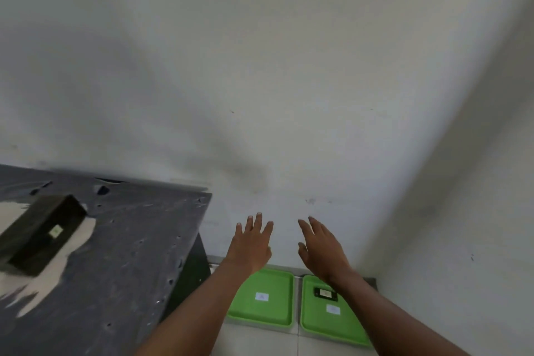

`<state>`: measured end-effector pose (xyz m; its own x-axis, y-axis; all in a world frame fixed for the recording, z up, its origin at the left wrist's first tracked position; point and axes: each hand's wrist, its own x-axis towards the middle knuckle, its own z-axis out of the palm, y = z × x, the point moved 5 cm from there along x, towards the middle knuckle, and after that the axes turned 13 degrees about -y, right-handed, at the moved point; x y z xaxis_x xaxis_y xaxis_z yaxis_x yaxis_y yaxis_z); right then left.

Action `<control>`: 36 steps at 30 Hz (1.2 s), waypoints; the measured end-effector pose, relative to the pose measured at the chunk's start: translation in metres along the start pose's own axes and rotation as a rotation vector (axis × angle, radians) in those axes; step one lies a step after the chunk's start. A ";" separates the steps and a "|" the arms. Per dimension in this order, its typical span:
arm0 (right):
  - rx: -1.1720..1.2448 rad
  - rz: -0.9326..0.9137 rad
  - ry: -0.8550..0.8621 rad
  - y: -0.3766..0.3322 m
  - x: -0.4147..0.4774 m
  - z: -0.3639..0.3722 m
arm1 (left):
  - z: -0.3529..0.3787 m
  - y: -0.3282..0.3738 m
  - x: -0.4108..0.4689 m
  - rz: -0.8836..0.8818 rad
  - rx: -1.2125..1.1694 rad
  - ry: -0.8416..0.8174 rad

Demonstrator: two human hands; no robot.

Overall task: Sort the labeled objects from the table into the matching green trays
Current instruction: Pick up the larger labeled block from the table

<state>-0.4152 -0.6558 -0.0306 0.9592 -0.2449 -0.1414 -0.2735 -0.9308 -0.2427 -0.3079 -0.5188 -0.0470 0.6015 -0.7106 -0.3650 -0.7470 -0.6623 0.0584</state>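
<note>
Two green trays lie side by side on the floor by the wall. The left tray [261, 315] holds only a white label. The right tray [320, 324] carries a white label and a small black labeled object [326, 294] near its far end. On the dark table [115, 269] at left rests a dark rectangular box [43, 235] with a small label. My left hand [251, 243] and my right hand [322, 248] hover above the trays' far ends, fingers spread, holding nothing.
A pale wall fills the view ahead and to the right. The table's right edge stands just left of my left forearm. Light floor tiles show in front of the trays.
</note>
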 end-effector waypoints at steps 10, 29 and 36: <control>0.025 0.073 0.020 -0.161 0.021 0.032 | -0.004 -0.166 -0.074 -0.031 0.024 -0.035; 0.074 -0.077 -0.105 -0.422 0.136 0.096 | 0.020 -0.436 -0.149 -0.238 -0.094 -0.081; 0.081 -0.159 -0.178 -0.471 0.172 0.121 | 0.026 -0.502 -0.162 -0.333 -0.098 -0.081</control>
<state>-0.1306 -0.2267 -0.0566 0.9648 -0.0390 -0.2602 -0.1321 -0.9270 -0.3509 -0.0382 -0.0649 -0.0415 0.7802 -0.4333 -0.4511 -0.4804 -0.8770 0.0114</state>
